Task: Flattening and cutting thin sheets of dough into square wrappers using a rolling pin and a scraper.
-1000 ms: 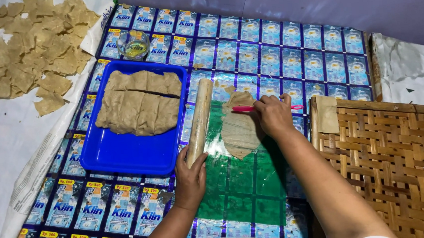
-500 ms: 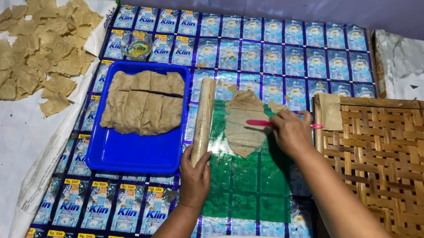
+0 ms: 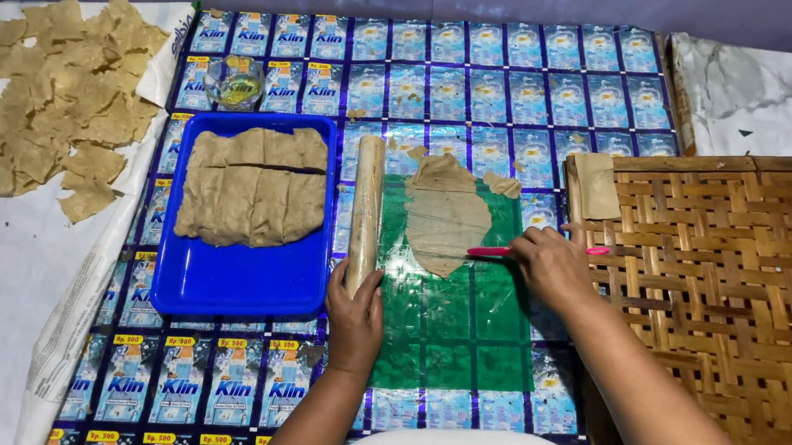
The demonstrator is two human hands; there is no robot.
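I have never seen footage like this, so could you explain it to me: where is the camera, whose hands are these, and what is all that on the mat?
There is no machine here. A person wears a camera on the head, so you look down over their own two arms. The left hand grips the near end of a wooden rolling pin. The right hand holds a thin pink tool, its tip at the edge of a flattened sheet of dough lying on green plastic. Left of the pin, a blue tray holds a block of brownish dough slabs. Behind it stands a small glass bowl. Everything rests on a mat made of joined blue sachets. Far left, cut pieces lie spread on white paper. On the right is a woven bamboo rack.
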